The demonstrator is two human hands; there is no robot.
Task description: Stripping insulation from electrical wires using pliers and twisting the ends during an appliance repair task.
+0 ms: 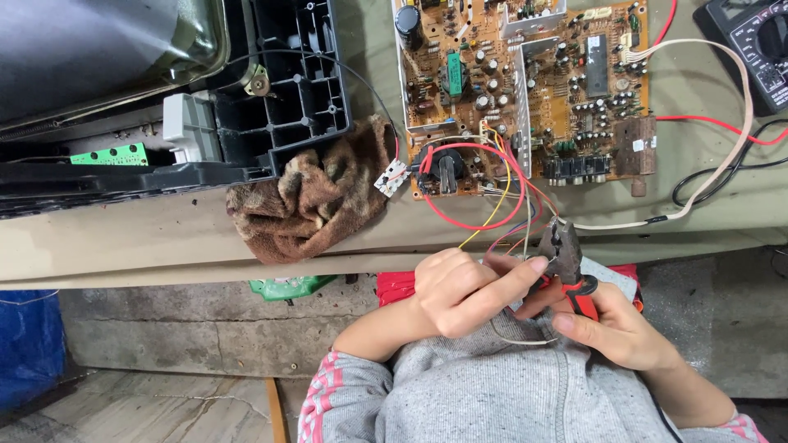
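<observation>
My right hand grips the red handles of a pair of pliers, whose dark jaws point up towards a bundle of thin coloured wires. These wires run down from a brown circuit board lying on the bench. My left hand pinches several of the wires just left of the plier jaws, its index finger stretched out against them. A loose pale wire curls below my hands over my grey sweater.
A brown rag lies left of the board beside a black plastic television chassis. A multimeter sits at the top right with red and black leads. A beige cable loops along the bench's right side.
</observation>
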